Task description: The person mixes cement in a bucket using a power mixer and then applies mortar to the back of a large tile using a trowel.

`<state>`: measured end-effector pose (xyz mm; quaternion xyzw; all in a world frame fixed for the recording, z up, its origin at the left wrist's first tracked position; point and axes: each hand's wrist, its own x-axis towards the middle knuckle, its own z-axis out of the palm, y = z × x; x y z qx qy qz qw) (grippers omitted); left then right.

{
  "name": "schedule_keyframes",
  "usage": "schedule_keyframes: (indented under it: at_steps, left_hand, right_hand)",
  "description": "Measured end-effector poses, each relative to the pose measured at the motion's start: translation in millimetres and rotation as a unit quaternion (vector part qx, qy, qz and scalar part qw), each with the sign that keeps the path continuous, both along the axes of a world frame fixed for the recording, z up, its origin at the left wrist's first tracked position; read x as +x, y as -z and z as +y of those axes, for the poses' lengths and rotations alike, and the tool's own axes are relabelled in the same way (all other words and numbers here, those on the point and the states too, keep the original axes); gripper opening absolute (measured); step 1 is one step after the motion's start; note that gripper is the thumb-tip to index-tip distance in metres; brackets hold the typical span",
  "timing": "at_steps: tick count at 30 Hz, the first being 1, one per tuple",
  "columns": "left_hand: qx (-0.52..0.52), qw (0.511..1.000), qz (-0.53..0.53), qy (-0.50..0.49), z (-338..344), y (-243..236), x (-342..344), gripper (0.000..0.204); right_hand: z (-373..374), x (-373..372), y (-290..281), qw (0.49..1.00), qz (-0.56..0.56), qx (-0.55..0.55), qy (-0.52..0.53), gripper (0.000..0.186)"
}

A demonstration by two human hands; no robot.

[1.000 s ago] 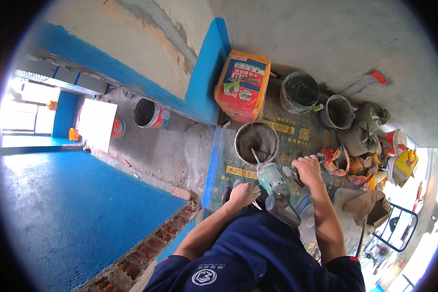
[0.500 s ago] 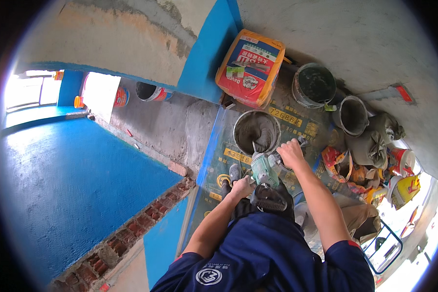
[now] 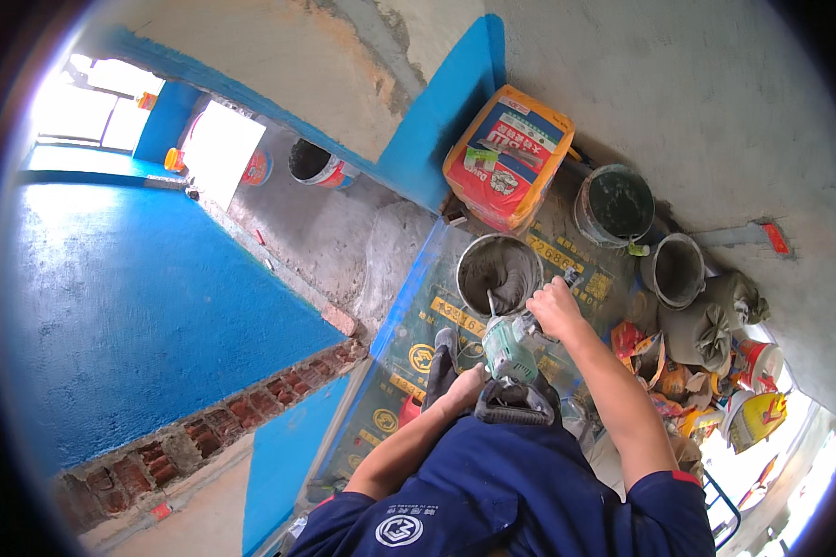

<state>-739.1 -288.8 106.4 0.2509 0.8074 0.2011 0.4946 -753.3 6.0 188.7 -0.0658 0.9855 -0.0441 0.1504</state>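
Note:
A pale green power mixer [image 3: 507, 347] hangs in front of my body, its shaft down in a bucket of grey, swirled wet mix [image 3: 492, 267]. My left hand [image 3: 464, 384] is closed on the mixer's near left side. My right hand [image 3: 555, 305] grips the handle on its right, beside the bucket's near right edge. My dark-trousered leg and grey shoe [image 3: 442, 353] show left of the mixer, on a printed protective floor sheet [image 3: 409, 316].
An orange and red bag [image 3: 506, 153], a dark bucket [image 3: 615, 204] and a grey bucket [image 3: 673, 269] line the wall beyond. Sacks [image 3: 697, 330] and assorted containers crowd the right. A blue-coated floor [image 3: 158, 306] with a broken brick edge [image 3: 204, 436] lies left.
The view has turned, tilting the room. My right hand and the mixer have swung a little left relative to my body, and more of my left leg shows. Both hands keep their grip.

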Motion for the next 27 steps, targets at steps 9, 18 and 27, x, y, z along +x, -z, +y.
schedule_keyframes:
  at_steps: [9, 18, 27]
  left_hand:
    - [0.043, 0.990, 0.065, 0.114, -27.9, 48.8, 19.6, 0.035]
    - [-0.047, 0.999, 0.017, -0.015, 21.9, -94.9, -30.5, 0.036]
    - [0.002, 0.997, 0.060, 0.048, 28.1, -157.4, -58.3, 0.038]
  right_hand:
    - [-12.5, -5.7, -22.5, 1.000, 0.011, -0.002, -0.016, 0.007]
    - [-3.4, 18.7, -32.7, 0.999, -0.006, 0.000, 0.032, 0.007]
    - [-0.6, 71.5, -95.0, 0.970, -0.027, -0.116, 0.212, 0.027]
